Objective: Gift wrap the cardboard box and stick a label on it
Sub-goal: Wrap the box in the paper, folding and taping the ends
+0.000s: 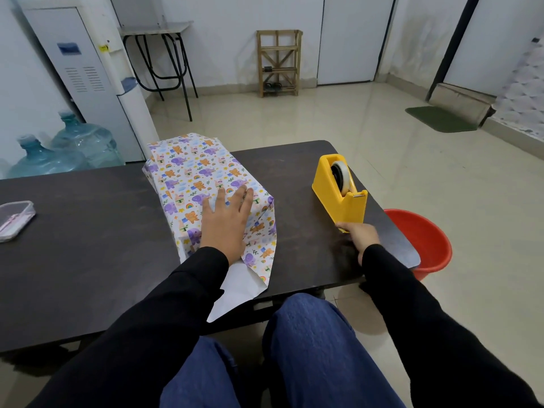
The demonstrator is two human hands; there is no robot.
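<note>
Paper-wrapped box [188,172] sits mid dark table [88,260], with a loose paper flap [244,287] hanging over the near edge. Left hand [225,222] presses flat on top, fingers straight and slightly spread. Right hand [360,234] has its fingers curled on the near end of the yellow tape dispenser [338,184]; cannot tell if it is pinching tape. Red bucket [424,240] stands beside the table.

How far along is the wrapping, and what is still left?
Done: the patterned paper covers the box's top and sides. In hand: the left hand presses the paper flat while the right hand holds the yellow tape dispenser at its near end. Left: the paper's near flap lies open and untaped, and no label shows on it.
</note>
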